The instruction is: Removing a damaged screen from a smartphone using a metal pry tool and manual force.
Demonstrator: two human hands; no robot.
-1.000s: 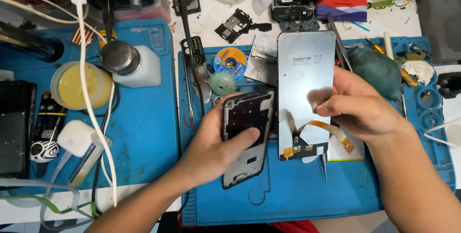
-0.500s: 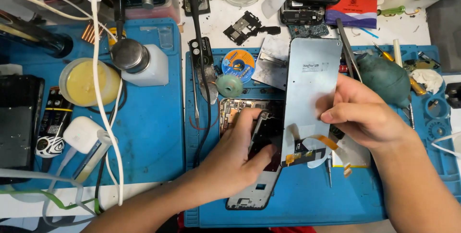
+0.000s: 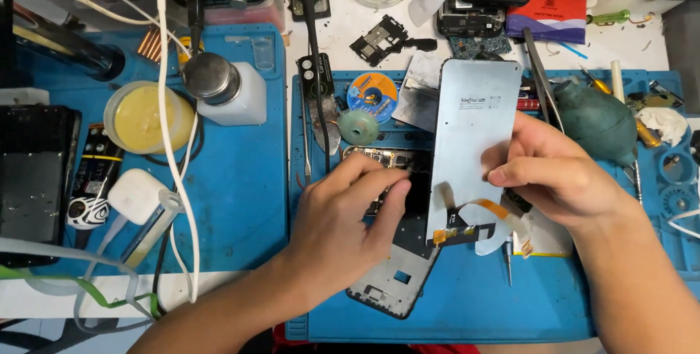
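We are pressing our left hand (image 3: 343,226), fingers bent, onto the opened phone frame (image 3: 397,252) lying on the blue mat (image 3: 452,310). Just right of the frame, our right hand (image 3: 561,175) is gripping the grey screen panel (image 3: 474,142), its orange flex cable (image 3: 492,212) dangling over the frame.

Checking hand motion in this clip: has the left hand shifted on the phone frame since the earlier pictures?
Yes. The left hand has slid up the phone frame, toward the green disc, leaving the frame's lower end uncovered.
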